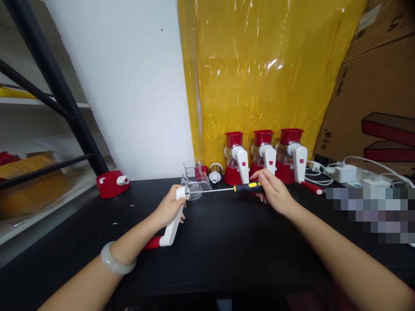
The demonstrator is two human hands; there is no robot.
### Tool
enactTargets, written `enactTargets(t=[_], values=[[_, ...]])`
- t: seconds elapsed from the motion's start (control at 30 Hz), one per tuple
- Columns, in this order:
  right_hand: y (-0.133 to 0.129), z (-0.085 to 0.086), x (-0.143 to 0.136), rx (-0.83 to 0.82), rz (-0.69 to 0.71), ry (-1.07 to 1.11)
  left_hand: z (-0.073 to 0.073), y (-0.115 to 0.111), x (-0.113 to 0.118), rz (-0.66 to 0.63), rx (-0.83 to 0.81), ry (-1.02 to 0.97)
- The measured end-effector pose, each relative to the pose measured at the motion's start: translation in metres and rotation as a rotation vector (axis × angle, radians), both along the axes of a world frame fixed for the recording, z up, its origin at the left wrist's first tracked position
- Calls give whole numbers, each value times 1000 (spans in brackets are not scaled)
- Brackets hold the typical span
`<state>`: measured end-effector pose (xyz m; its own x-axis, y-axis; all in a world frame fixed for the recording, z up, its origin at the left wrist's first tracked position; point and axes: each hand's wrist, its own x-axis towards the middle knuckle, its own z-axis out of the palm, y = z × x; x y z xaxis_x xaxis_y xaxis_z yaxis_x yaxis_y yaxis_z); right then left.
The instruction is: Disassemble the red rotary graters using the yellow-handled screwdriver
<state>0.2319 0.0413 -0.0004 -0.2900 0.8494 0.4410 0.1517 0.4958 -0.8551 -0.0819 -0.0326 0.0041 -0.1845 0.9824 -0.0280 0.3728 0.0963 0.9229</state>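
My left hand (pixel 169 207) is closed around a white crank handle (pixel 171 229) with a red grip at its lower end. The crank's round white hub faces right. In my right hand (pixel 274 190) is a screwdriver (pixel 247 187) with a black and yellow handle, held level. Its metal shaft runs left, and the tip reaches into the hub's opening; how deep it sits is hidden. Just behind the shaft stands a clear plastic housing (pixel 193 166). Beside that lies a metal grating drum (pixel 215 172) with a white end.
Three red and white rotary graters, one at the right (pixel 293 151), stand along the back. A red base (pixel 113 184) sits at the left by the black shelf frame (pixel 61 90). White chargers (pixel 348 173) with cables and a large cardboard box (pixel 372 95) are at the right.
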Motion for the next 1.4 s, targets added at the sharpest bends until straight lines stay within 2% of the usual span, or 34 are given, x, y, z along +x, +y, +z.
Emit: enactTargets(t=[0.1, 0.23, 0.33, 0.47, 0.53, 0.67, 0.77, 0.87, 0.97, 1.07, 1.13, 1.33, 1.4], values=[[1, 2, 2, 92, -1, 49, 0, 1, 0, -4, 1, -2], [4, 2, 6, 216, 135, 85, -2, 2, -2, 1, -7, 4], [3, 0, 7, 174, 137, 46, -3, 2, -2, 0, -21, 4], [2, -1, 5, 60, -21, -73, -3, 1, -1, -9, -25, 20], [3, 0, 4, 48, -48, -78, -3, 0, 0, -18, -31, 31], [11, 0, 7, 65, 53, 86, -3, -1, 1, -33, -39, 35], [18, -3, 10, 101, 140, 110, -4, -1, 1, -31, -44, 46], [23, -7, 11, 76, 171, 115, -4, -2, 3, -34, -43, 45], [22, -8, 9, 28, 109, 73, -3, -3, 4, -37, -41, 38], [19, -6, 9, 78, -3, 0, -3, -4, 4, -48, -36, 33], [18, -4, 10, 119, -26, 18, -4, -3, 3, -50, -35, 32], [15, -4, 10, 57, 194, 146, -4, -3, 2, -47, -40, 38], [12, -4, 9, 13, 206, 113, -3, -2, 2, -39, -45, 53]])
